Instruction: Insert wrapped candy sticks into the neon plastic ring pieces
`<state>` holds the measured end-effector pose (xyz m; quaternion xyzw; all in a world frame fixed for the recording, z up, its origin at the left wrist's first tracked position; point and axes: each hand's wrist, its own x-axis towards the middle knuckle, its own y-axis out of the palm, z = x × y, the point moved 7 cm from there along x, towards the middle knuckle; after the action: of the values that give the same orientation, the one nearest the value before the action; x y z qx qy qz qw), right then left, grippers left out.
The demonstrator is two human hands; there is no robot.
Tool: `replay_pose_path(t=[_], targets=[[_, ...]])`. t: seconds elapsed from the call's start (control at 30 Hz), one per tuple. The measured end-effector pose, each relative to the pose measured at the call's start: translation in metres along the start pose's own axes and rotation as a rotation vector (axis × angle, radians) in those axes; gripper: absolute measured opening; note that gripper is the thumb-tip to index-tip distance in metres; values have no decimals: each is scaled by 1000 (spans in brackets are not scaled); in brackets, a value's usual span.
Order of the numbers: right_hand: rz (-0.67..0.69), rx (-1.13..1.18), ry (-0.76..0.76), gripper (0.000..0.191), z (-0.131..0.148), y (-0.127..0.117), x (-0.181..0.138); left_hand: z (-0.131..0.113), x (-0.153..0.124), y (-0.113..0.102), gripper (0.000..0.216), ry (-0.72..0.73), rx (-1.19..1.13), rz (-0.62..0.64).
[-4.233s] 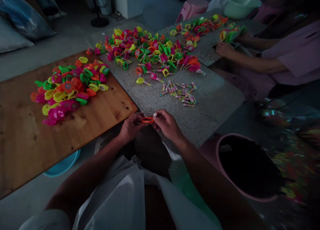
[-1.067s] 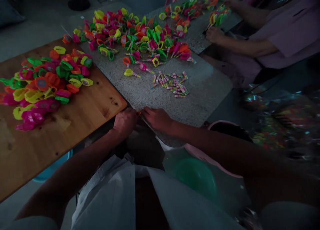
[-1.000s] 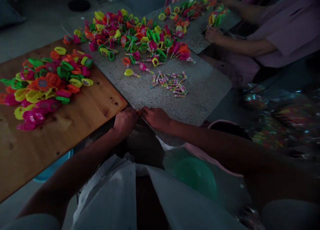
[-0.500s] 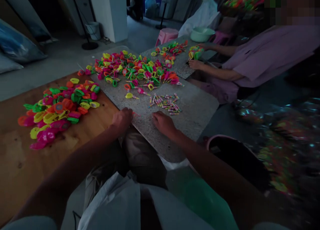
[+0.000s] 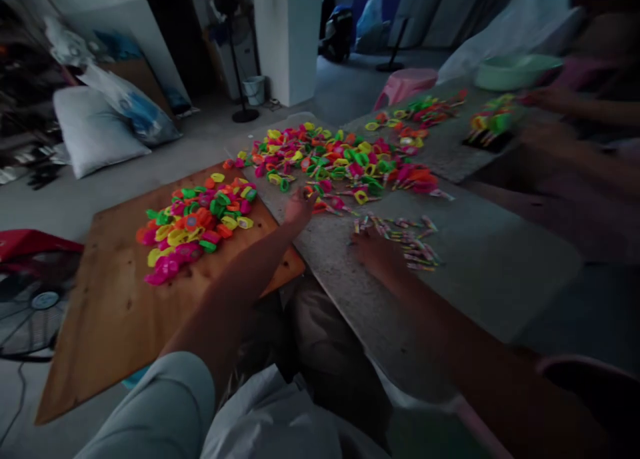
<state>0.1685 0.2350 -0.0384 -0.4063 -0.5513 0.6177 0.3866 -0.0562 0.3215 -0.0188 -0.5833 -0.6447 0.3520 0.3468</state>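
Observation:
My left hand (image 5: pixel 299 208) is stretched forward to the near edge of a big heap of bright plastic ring-shaped pieces (image 5: pixel 340 159) on the grey stone slab (image 5: pixel 475 272). Its fingers touch an orange piece there, but they are blurred. My right hand (image 5: pixel 373 251) lies on the slab beside a small pile of thin multicoloured sticks (image 5: pixel 405 239). Its fingertips are at the pile's left end and too smeared to read. A second heap of the same coloured pieces (image 5: pixel 195 222) lies on the wooden board (image 5: pixel 110 312) to the left.
Another person's hands (image 5: pixel 545 99) work at the far right over more coloured pieces (image 5: pixel 493 122). A pale green basin (image 5: pixel 515 69) and a pink stool (image 5: pixel 405 86) stand behind. A fan (image 5: pixel 30 299) sits at the left, and a pink tub's rim (image 5: pixel 575 369) at lower right.
Both hands left the slab's near edge, where they held an orange piece together. The left reached out to the big heap, the right to the sticks. The view tilted up.

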Motion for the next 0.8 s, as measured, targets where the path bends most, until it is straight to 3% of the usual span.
replay_pose_path(t=[0.07,0.17,0.27,0.37,0.6,0.8], targets=[[-4,-20,-23,33,2,2,-13,25,-12,-19,40,31,23,-37],[-4,-28,-58,34,7,7,-39,80,-38,-62,30,122,104,-20],[-15,26,-69,34,15,11,-64,136,-57,-94,40,270,319,115],[-12,87,-74,34,26,13,-81,169,-67,-105,43,377,436,248],[34,105,-2,33,34,14,-94,176,-62,-109,40,311,430,254],[40,149,39,31,34,12,-100,171,-81,-103,52,286,328,216]])
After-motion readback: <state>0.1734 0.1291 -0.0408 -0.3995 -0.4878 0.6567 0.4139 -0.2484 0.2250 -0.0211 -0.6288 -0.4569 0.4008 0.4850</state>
